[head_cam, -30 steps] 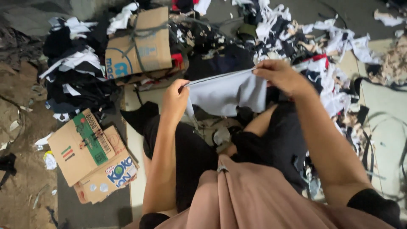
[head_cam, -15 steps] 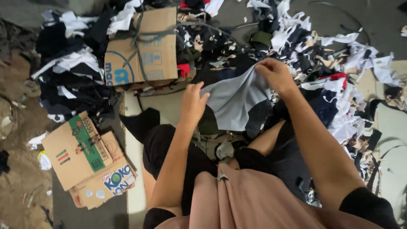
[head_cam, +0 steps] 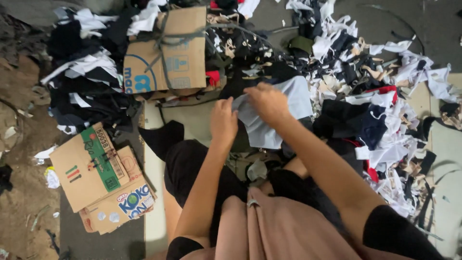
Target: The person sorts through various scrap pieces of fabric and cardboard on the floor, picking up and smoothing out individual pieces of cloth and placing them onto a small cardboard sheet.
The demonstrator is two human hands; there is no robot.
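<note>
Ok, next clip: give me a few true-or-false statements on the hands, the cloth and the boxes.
1. Both hands grip the grey cloth. True: the left hand and right hand hold its upper edge.
2. The tied box lies right of the hands. False: it lies upper left of them.
3. Flattened boxes lie on the floor at left. True.
4. The scraps at right are all red. False: mostly white and black, with a few red pieces.
5. The hands are far apart. False: they are close together.
</note>
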